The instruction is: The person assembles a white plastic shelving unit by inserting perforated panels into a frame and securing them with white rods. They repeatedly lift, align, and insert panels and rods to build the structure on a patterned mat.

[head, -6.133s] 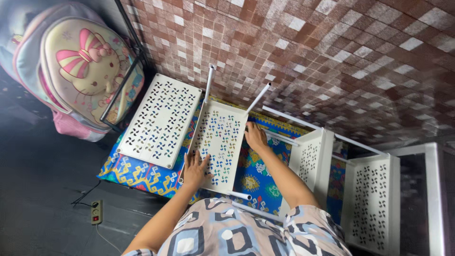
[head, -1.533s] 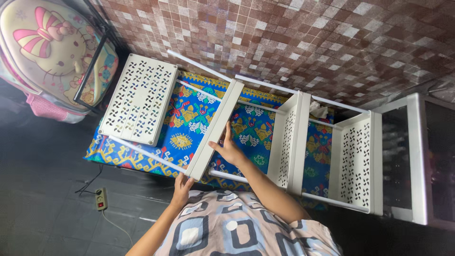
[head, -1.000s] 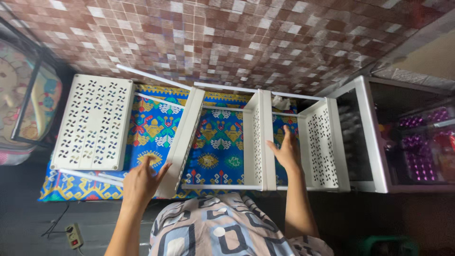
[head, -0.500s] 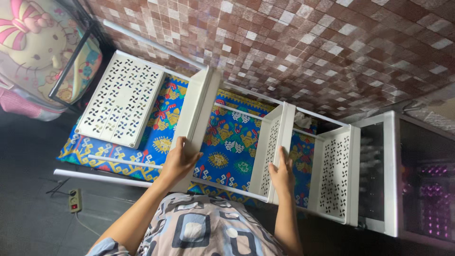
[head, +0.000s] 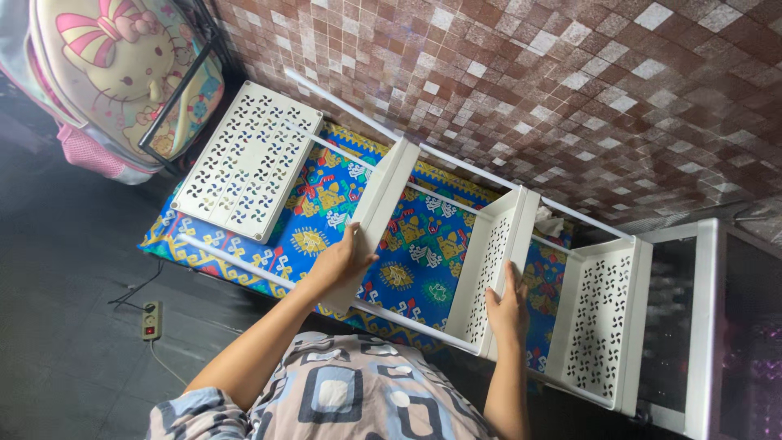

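A white plastic rack lies on its side on a blue patterned mat (head: pixel 423 244), with several perforated shelves joined by thin white poles (head: pixel 244 265). My left hand (head: pixel 342 261) grips the near edge of the second shelf (head: pixel 379 208), which stands on edge. My right hand (head: pixel 509 305) holds the near edge of the third shelf (head: pixel 489 261). A fourth shelf (head: pixel 599 314) stands to the right, and the first shelf (head: pixel 248 159) lies flat-faced at the left.
A pink and cream cartoon backpack (head: pixel 114 73) leans at the top left beside a black frame. A mosaic tile wall (head: pixel 570 90) runs behind the rack. A power strip (head: pixel 151 320) with a cable lies on the dark floor. A white-framed cabinet (head: pixel 705 326) stands at the right.
Half a second ago both hands held the same two shelves; the view has shifted slightly and the rack sits a little further right. Earlier my right hand moved from the second shelf to the third.
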